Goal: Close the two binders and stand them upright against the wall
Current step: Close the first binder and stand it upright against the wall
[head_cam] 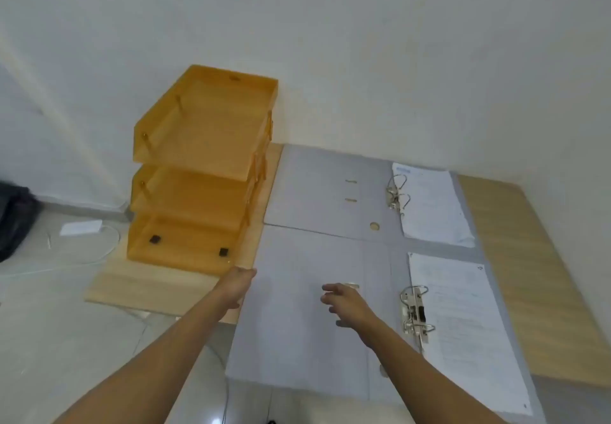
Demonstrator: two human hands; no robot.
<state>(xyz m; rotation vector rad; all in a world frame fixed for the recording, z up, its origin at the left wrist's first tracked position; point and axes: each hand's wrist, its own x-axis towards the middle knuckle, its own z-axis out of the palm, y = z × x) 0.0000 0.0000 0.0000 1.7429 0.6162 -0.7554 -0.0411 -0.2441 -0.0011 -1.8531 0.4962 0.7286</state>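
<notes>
Near binder: left hand is sitting at the free cover edge, so the fold is going left-to-right.

2 binders are lying open flat on the bench point(529, 258), far binder point(330, 192) by the wall point(396, 59), near binder point(297, 324) in front; spines are running front-to-back. Left hand point(236, 286) is reaching to the near binder's left cover edge, fingers hidden, so I cannot tell if it is gripping. Right hand point(344, 303) is hovering over the cover, fingers loosely spread, holding nothing. Ring mechanism point(415, 313) and papers point(469, 324) are lying to the right.
</notes>
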